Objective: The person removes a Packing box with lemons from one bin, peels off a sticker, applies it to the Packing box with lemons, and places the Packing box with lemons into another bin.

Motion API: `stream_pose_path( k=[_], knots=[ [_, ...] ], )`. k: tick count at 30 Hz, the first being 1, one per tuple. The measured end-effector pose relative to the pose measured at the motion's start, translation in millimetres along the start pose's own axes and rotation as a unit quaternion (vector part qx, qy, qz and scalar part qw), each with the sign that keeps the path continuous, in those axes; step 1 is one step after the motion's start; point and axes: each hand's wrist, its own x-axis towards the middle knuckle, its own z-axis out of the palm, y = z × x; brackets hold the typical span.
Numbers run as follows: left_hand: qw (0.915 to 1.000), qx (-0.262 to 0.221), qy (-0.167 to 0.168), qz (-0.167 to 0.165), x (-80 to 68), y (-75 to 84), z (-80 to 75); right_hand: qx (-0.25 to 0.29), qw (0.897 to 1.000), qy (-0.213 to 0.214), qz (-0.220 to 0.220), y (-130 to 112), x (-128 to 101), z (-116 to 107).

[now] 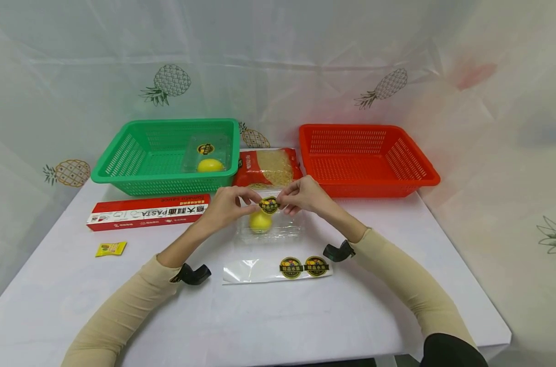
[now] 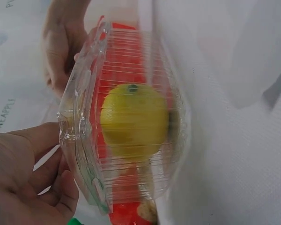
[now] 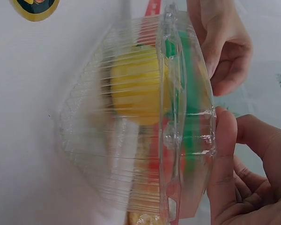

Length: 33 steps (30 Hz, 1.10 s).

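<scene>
Nearest the camera lie the two cream sleeves, forearms angling inward over the white worktop [image 1: 76, 285] so that the hands meet at its middle. Beyond them, at the back edge, stand a green basket [image 1: 122, 163] (it holds a second clear box with a lemon) and a red basket [image 1: 415, 168], with a bag of pasta [image 1: 268, 165] between them and a long red pasta box [image 1: 147, 211] in front of the green one. Closer in, a clear backing strip [image 1: 250, 270] carries two round stickers, and a small yellow packet [image 1: 110, 248] lies off to the left. The clear clamshell box [image 1: 270, 227] sits on the worktop directly under the fingers, a lemon [image 1: 261, 222] inside it; its long axis seems to run left to right, though the glare makes that hard to tell. The left hand [image 1: 227, 204] and the right hand [image 1: 302, 196] are equally near, one at each side of the lid, and both pinch a round sticker [image 1: 269, 205] between thumb and fingertips just above the lid's far edge. The wrist views show the thumbs of both hands against the box's closed rim, fingers curled, wrists low and level.
</scene>
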Motion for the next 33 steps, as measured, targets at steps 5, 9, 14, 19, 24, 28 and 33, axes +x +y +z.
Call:
stream_pose_path(
  k=[5, 9, 14, 19, 24, 28, 33],
  knots=[
    [1.0, -0.007, -0.003, -0.001, -0.1, 1.3, -0.9, 0.011, 1.0, -0.003, -0.002, 3, 1, 0],
    [0.9999, -0.011, -0.001, 0.002, -0.2, 0.8, -0.3, 0.013, 1.0, -0.003, -0.006, 4, 0, 0],
    [1.0, -0.01, -0.001, -0.001, -0.7, -0.6, 0.9, -0.004, 1.0, -0.004, -0.015, 4, -1, 1],
    [1.0, 0.001, -0.007, 0.005, -1.2, -1.1, 0.8, -0.058, 0.998, 0.001, -0.036, -1, -4, 2],
    [0.9996, 0.007, -0.017, 0.022, -1.8, 0.3, 0.4, -0.098, 0.994, 0.001, -0.045, -5, -4, 3],
    [0.9991, 0.019, -0.022, 0.031, -2.2, 1.5, 0.2, -0.118, 0.992, -0.001, -0.044, -7, -5, 3],
    [0.9969, 0.052, -0.023, 0.054, -3.4, 2.9, -0.9, -0.151, 0.987, -0.004, -0.051, -9, -7, 1]
  ],
)
